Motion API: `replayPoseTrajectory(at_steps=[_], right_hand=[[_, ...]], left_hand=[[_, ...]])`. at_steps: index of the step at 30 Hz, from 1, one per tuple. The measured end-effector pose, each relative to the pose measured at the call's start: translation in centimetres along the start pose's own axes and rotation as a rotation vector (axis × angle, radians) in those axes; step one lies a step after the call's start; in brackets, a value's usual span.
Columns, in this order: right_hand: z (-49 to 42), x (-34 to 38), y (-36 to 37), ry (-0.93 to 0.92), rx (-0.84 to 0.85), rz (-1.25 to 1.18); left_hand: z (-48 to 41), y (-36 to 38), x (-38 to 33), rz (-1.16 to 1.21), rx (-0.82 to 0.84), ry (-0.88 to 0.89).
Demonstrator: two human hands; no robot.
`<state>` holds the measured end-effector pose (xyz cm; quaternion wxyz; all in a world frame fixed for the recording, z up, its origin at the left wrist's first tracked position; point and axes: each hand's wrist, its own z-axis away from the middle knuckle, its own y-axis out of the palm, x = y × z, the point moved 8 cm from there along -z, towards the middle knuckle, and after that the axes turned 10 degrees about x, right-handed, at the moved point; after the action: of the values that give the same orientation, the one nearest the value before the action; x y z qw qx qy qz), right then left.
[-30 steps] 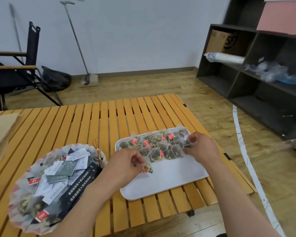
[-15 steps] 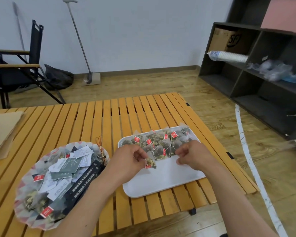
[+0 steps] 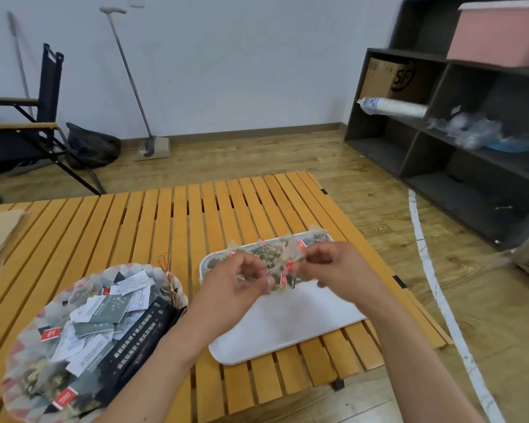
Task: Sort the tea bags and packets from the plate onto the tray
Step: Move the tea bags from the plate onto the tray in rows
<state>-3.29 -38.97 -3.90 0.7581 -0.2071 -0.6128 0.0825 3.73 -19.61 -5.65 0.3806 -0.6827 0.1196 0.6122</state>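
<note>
Left hand (image 3: 235, 283) and right hand (image 3: 341, 270) each pinch one tea bag (image 3: 289, 261) over the tray (image 3: 287, 326); its long axis runs left to right.

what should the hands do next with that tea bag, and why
Probably set the tea bag down just in front of the row of tea bags at the tray's far end: the left hand and right hand both pinch it above the tray, and the plate holds many more.
</note>
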Motion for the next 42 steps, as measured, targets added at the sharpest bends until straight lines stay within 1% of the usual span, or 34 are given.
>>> replayPoseTrajectory(at_steps=[1,2,4,5,6,9,13,15,19,23,27,28,32,34,36,38,40,42], right_hand=[[0.1,-0.3,-1.9,-0.001,-0.115,-0.018],[0.1,-0.7,-4.1,0.0,-0.251,0.015],[0.1,-1.6,-7.5,0.04,-0.495,0.171],[-0.2,-2.1,-8.5,0.069,-0.558,0.237],[-0.8,-2.9,-9.1,0.093,-0.581,0.28],[-2.8,-4.8,-9.0,0.124,-0.53,0.33],[-4.4,-6.1,-7.8,0.142,-0.422,0.31],[-4.4,-6.1,-7.9,0.134,-0.429,0.312],[-3.9,-5.8,-8.5,0.105,-0.5,0.357],[-4.6,-6.4,-7.6,0.116,-0.443,0.406],[-3.6,-5.0,-8.2,0.086,-0.562,0.427],[-3.6,-4.8,-8.2,0.078,-0.562,0.432],[-4.8,-5.8,-6.6,0.101,-0.4,0.401],[-4.7,-5.7,-6.6,0.091,-0.405,0.369],[-4.1,-5.0,-7.1,0.077,-0.465,0.357],[-3.5,-4.3,-7.4,0.07,-0.502,0.404],[-3.2,-4.1,-7.4,0.093,-0.473,0.442],[-2.8,-4.5,-7.3,0.162,-0.408,0.467]], left_hand=[[0.1,0.1,0.0,-0.048,0.001,0.012],[0.1,0.2,-0.1,-0.149,0.007,0.029],[0.3,0.7,-0.4,-0.374,0.036,0.072],[0.4,1.0,-0.5,-0.451,0.054,0.09],[0.5,1.3,-0.5,-0.52,0.073,0.097],[0.5,2.0,-0.3,-0.716,0.119,0.086],[0.4,2.1,-0.2,-0.758,0.131,0.06],[0.3,2.2,-0.1,-0.77,0.139,0.04],[0.2,2.6,0.6,-0.808,0.181,0.007],[0.3,2.8,0.9,-0.854,0.196,-0.005],[0.3,2.9,0.7,-0.861,0.192,0.0],[0.3,2.9,0.7,-0.865,0.196,0.0],[0.3,3.0,0.8,-0.871,0.209,-0.011],[0.4,2.9,0.9,-0.866,0.214,-0.023],[0.4,2.8,1.0,-0.862,0.212,-0.031],[0.5,2.8,1.0,-0.87,0.209,-0.036],[0.5,2.8,0.9,-0.892,0.202,-0.049],[0.5,2.9,0.9,-0.932,0.189,-0.069]])
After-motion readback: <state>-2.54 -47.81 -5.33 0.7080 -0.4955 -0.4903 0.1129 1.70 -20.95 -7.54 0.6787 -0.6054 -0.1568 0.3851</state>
